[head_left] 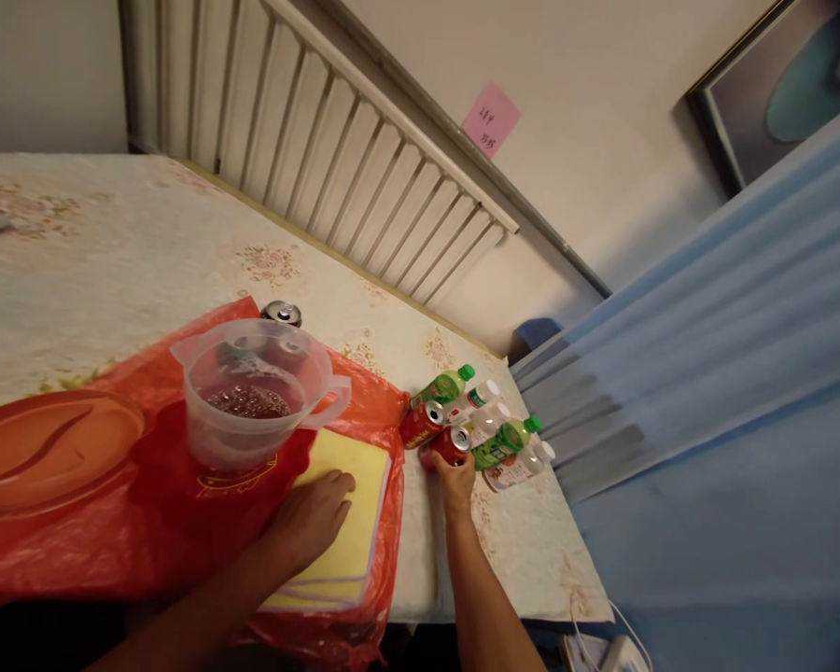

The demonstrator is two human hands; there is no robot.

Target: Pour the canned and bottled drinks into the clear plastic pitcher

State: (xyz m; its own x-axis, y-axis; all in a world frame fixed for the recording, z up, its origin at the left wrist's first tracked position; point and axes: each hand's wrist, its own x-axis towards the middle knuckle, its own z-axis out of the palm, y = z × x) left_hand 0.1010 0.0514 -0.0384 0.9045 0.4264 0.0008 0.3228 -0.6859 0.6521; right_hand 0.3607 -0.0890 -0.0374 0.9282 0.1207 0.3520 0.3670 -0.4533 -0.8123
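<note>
My right hand point(454, 483) is closed around a red drink can point(451, 444) lying on its side on the table. A second red can point(421, 424) lies just left of it. My left hand point(309, 519) rests flat, fingers stretched out, on a yellow cloth point(361, 485) that lies on a red plastic bag point(147, 504). A clear plastic measuring jug point(252, 392) stands on the bag just beyond my left hand, with a little dark liquid in its bottom.
Several small bottles point(498, 439) with green and white caps lie beside the cans. An orange tray point(42, 448) sits on the bag at the left. A silver can point(281, 314) stands behind the jug. A radiator point(336, 159) runs along the wall; a blue curtain point(707, 355) hangs at the right.
</note>
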